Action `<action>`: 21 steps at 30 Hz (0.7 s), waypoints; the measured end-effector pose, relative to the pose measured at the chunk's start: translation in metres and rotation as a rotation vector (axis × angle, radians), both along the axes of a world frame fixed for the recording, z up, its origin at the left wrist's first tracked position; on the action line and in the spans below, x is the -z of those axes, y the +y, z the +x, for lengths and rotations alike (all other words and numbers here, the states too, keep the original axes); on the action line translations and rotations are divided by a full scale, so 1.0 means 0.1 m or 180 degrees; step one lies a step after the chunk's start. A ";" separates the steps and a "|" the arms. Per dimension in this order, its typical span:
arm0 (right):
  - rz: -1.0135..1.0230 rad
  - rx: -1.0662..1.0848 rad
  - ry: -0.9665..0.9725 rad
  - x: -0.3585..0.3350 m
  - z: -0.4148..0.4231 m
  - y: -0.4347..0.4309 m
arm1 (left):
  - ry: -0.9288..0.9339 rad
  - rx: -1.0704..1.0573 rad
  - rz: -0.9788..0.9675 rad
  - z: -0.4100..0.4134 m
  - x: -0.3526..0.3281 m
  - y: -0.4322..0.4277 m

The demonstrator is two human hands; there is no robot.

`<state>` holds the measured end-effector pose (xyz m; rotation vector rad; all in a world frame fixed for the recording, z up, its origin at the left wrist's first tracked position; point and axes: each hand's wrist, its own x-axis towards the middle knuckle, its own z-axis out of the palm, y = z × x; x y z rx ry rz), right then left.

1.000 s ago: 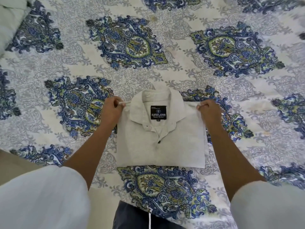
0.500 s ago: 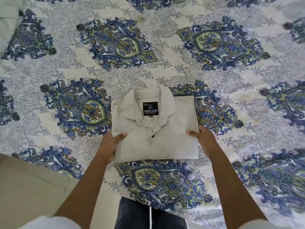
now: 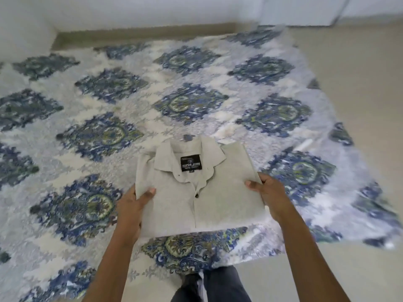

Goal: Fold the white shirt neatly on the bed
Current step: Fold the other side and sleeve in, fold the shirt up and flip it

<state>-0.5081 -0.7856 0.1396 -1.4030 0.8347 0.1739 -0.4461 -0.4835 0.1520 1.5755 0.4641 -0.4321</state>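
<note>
- The white shirt (image 3: 202, 188) is folded into a compact rectangle, collar side up and pointing away from the person, with the button placket running down its middle.
- A black neck label (image 3: 191, 163) with white lettering shows inside the open collar (image 3: 189, 155); one dark button (image 3: 197, 195) is visible lower on the placket.
- The left hand (image 3: 133, 211) grasps the shirt's left edge: the thumb lies on top of the fabric, and the other fingers are hidden beneath it.
- The right hand (image 3: 267, 194) grasps the shirt's right edge the same way, thumb over the top surface and the other fingers tucked out of sight below.
- Both bare forearms reach in from the bottom of the view, one to each side of the folded shirt.
- The shirt sits over the near part of the bed, close to its front edge; whether it rests on the cover or is held just above it cannot be told.
- The bedspread (image 3: 109, 118) is white and pale grey, printed with rows of large blue and green ornamental medallions, and much of it is blurred.
- Beige floor (image 3: 359, 88) lies to the right of the bed, and a white wall (image 3: 141, 12) runs along its far side.
- Dark trousers (image 3: 222, 286) show at the bottom edge, between the two arms.
</note>
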 end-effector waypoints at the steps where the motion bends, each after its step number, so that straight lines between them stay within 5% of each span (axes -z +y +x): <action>1: -0.0026 0.0185 -0.0037 -0.14 -0.18 -0.10 | -0.0041 0.0186 -0.0032 -0.02 -0.10 -0.15; 11: -0.0334 0.2114 -0.0323 -0.92 -2.35 -1.62 | -0.0431 0.1892 -0.0330 -0.68 -0.86 -2.72; 21: -0.0464 0.3160 -0.0577 -1.38 -4.20 -3.59 | -0.0565 0.2894 -0.0654 -2.09 -1.30 -5.48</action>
